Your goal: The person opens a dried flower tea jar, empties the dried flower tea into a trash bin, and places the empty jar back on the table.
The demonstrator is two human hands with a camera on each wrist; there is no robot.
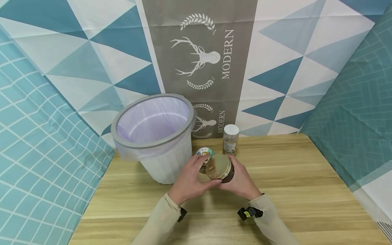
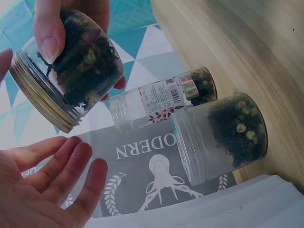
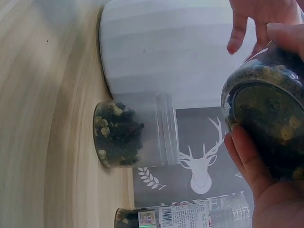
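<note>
Wooden table (image 1: 306, 194) (triangle-patterned backdrop (image 1: 291, 61) behind); right hand (image 1: 243, 181) grips gold-lidded jar (image 1: 218, 166); left hand (image 1: 190, 177) loosely spread beside lid.

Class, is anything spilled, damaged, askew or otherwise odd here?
The grey rectangular printed backdrop panel looks odd: its white deer heads and "MODERN" lettering lie sideways in the head view. The round, clear, gold-lidded jar is tilted, but it is being held. No spill or damage shows.

A shiny metal lid (image 1: 218, 166) was seen on a smooth, clear jar (image 2: 90, 66). The left bin (image 1: 168, 166) was made of ridged plastic, the table (image 1: 306, 190) of smooth wood.
</note>
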